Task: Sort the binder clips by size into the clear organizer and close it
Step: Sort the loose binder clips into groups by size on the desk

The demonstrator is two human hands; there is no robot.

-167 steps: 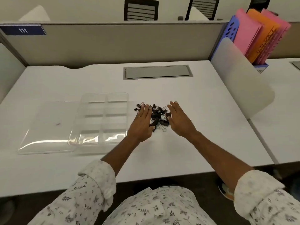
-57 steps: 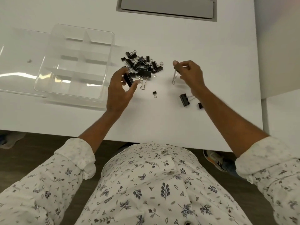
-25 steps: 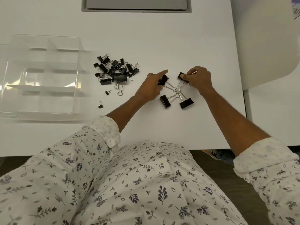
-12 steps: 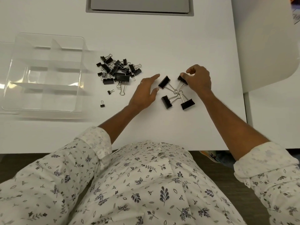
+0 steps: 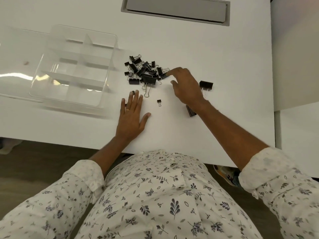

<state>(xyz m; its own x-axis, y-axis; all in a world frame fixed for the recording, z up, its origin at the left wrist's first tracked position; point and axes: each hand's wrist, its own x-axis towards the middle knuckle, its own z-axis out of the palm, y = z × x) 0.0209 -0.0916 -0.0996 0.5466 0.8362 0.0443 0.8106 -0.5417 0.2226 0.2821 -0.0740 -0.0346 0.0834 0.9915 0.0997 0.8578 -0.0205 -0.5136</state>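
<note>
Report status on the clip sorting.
Left hand flat on desk, open. Right hand open, at pile. Organizer open, empty. Nothing blocking.

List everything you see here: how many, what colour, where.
binder clip pile: too tangled to count, black, mid-desk right of the organizer
large binder clips: two, black, one right of the right hand, the other partly under its wrist
small binder clips: two, black, one between the hands, the other at the left fingertips
organizer: one, clear, left side, holding no clips
lid: one, clear, open flat to its left
cable hatch: one, grey, far edge
desk: one, white
shoe: one, multicoloured, floor under the desk
left hand: flat on the desk
right hand: index finger at the pile's edge
</note>
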